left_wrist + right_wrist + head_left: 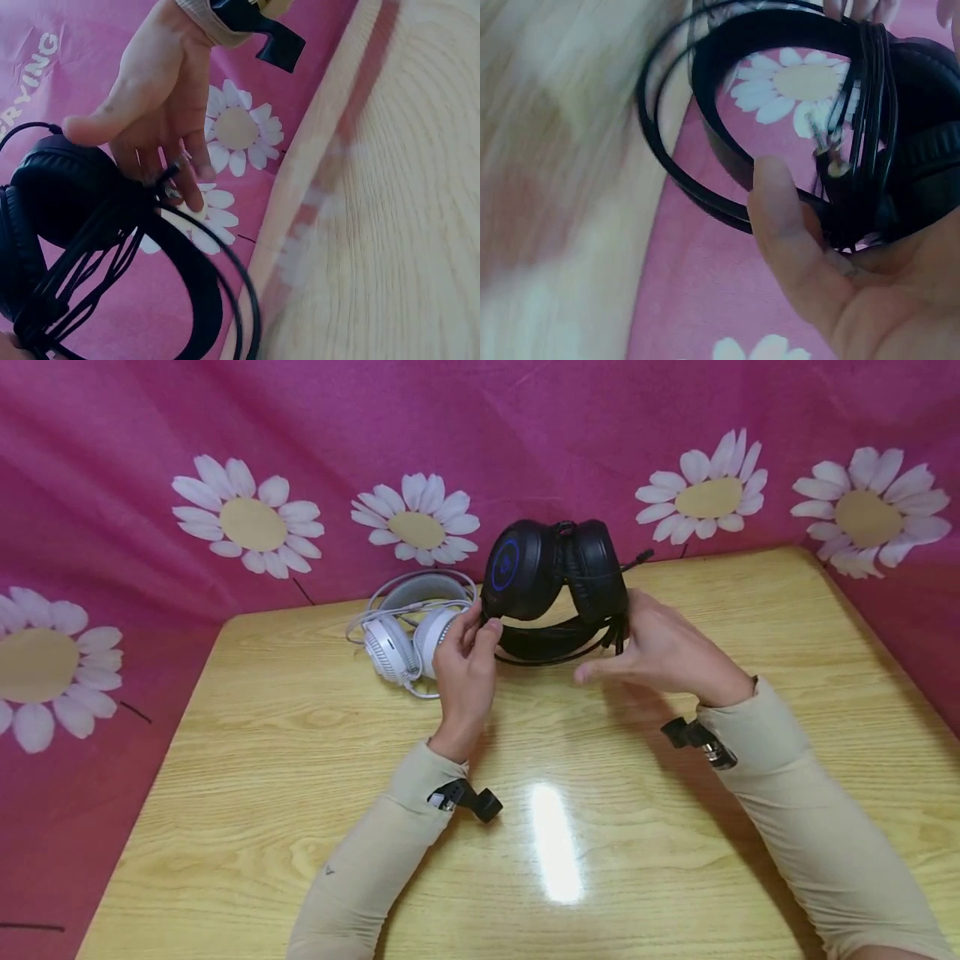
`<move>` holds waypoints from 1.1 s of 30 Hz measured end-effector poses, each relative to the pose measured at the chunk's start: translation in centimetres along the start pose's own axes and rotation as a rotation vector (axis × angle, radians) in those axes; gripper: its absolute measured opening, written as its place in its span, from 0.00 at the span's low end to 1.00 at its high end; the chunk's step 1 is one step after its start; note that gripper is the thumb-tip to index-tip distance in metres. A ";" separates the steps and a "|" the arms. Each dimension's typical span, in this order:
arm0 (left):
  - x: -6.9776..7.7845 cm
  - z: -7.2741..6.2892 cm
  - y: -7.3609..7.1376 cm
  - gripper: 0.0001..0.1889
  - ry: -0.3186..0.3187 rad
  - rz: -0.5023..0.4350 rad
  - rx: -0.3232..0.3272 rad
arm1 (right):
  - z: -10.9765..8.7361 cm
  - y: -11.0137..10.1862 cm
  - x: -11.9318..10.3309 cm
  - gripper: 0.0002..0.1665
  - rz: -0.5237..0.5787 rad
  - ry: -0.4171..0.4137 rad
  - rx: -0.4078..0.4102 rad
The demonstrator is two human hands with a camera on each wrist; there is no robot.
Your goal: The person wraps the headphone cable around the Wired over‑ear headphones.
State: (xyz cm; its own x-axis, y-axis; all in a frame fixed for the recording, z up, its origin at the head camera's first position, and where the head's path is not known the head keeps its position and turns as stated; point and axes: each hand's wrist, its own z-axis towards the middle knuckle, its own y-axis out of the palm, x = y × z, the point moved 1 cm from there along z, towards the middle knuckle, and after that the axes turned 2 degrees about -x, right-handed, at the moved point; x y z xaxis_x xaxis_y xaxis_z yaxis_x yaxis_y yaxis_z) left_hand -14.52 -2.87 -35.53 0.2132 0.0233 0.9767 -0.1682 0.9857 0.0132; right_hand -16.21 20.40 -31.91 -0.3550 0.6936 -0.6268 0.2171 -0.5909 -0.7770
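In the head view, a black headset [525, 568] with a boom microphone is raised at the back of the table, its ear cups uppermost and its headband below. My left hand [467, 672] pinches its left side between thumb and fingers. At the right ear cup, my right hand [667, 647] has its fingers along the outside and its thumb held away. A bundled black cable [874, 127] runs beside the right palm, with metal plugs [836, 165] showing. From the left wrist, the right hand's fingers [150, 161] look extended beside the headset.
White headphones [390, 643] with their cable looped round them lie on the wooden table [262, 777], just left of the black headset. A pink cloth [540, 435] printed with daisies hangs behind the table and along its sides.
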 end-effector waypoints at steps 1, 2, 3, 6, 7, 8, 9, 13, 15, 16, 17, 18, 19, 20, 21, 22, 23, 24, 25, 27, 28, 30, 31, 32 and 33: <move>0.0 0.0 0.0 0.26 0.016 0.000 0.009 | 0.1 0.0 0.1 0.57 0.033 -0.008 -0.015; 0.1 0.0 0.0 0.25 0.028 0.000 0.018 | 0.2 0.0 0.3 0.59 0.061 -0.007 -0.025; 0.1 0.0 0.0 0.25 0.039 -0.005 0.027 | 0.2 -0.1 0.4 0.58 0.088 -0.003 -0.033; 0.2 -0.1 0.1 0.23 0.058 -0.037 0.054 | 0.0 -0.6 0.9 0.54 0.171 0.027 -0.050; 0.2 -0.1 0.2 0.22 0.061 -0.055 0.062 | -0.2 -0.9 1.1 0.50 0.191 0.042 -0.047; 0.2 -0.1 0.3 0.22 0.067 -0.075 0.068 | -0.3 -1.2 1.2 0.48 0.207 0.055 -0.037; 0.1 -0.1 0.4 0.21 0.072 -0.094 0.069 | -0.5 -1.5 1.3 0.46 0.228 0.071 -0.027; 0.1 -0.1 0.9 0.21 0.090 -0.155 0.050 | -0.9 -2.5 1.8 0.42 0.288 0.117 0.014; 0.1 -0.2 1.1 0.21 0.085 -0.172 0.038 | -0.8 -2.6 1.9 0.40 0.386 0.134 0.020; 0.1 -0.2 1.2 0.21 0.087 -0.179 0.035 | -0.8 -2.6 1.9 0.38 0.452 0.138 0.034; 0.0 -0.2 1.2 0.21 0.087 -0.188 0.029 | -0.8 -2.5 1.8 0.38 0.550 0.131 0.044; 0.0 -0.2 1.3 0.20 0.084 -0.191 0.031 | -0.7 -2.4 1.8 0.37 0.649 0.122 0.054; -0.1 -0.2 1.4 0.20 0.082 -0.183 0.033 | -0.6 -2.2 1.7 0.34 0.747 0.109 0.073; -0.2 -0.2 1.5 0.20 0.078 -0.184 0.029 | -0.5 -2.0 1.6 0.31 0.850 0.099 0.094; -0.3 -0.2 1.6 0.20 0.072 -0.179 0.030 | -0.4 -1.9 1.5 0.28 0.931 0.091 0.122; -0.5 -0.2 1.6 0.20 0.062 -0.163 0.033 | -0.3 -1.7 1.4 0.26 0.990 0.088 0.144; -0.6 -0.2 1.7 0.20 0.050 -0.149 0.035 | -0.1 -1.5 1.3 0.26 1.028 0.094 0.159; -0.7 -0.1 1.8 0.20 0.040 -0.136 0.036 | 0.0 -1.3 1.3 0.28 1.020 0.115 0.181; -0.8 -0.1 1.8 0.21 0.027 -0.123 0.030 | 0.1 -1.1 1.2 0.32 0.979 0.146 0.201; -1.1 0.0 2.0 0.23 0.007 -0.113 0.008 | 0.3 -0.7 1.2 0.37 0.849 0.215 0.232; -1.2 0.1 2.0 0.24 0.004 -0.106 -0.007 | 0.4 -0.5 1.2 0.39 0.759 0.243 0.241; -1.5 0.1 2.2 0.27 0.005 -0.103 -0.041 | 0.5 -0.1 1.2 0.41 0.610 0.292 0.248; -1.6 0.1 2.3 0.29 0.001 -0.092 -0.055 | 0.6 0.0 1.3 0.41 0.554 0.310 0.244; -1.7 0.2 2.3 0.31 -0.001 -0.088 -0.065 | 0.7 0.2 1.3 0.40 0.527 0.320 0.243; -1.9 0.2 2.4 0.33 -0.005 -0.080 -0.074 | 0.7 0.3 1.4 0.41 0.501 0.327 0.238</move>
State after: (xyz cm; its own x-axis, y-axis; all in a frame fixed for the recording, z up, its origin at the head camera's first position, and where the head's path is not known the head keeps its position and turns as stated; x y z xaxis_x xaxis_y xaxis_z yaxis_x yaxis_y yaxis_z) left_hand -15.56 -0.57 -37.26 0.2182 -0.0567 0.9743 -0.0789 0.9940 0.0755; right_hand -17.27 20.90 -32.98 0.0405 0.3770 -0.9253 0.0635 -0.9252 -0.3742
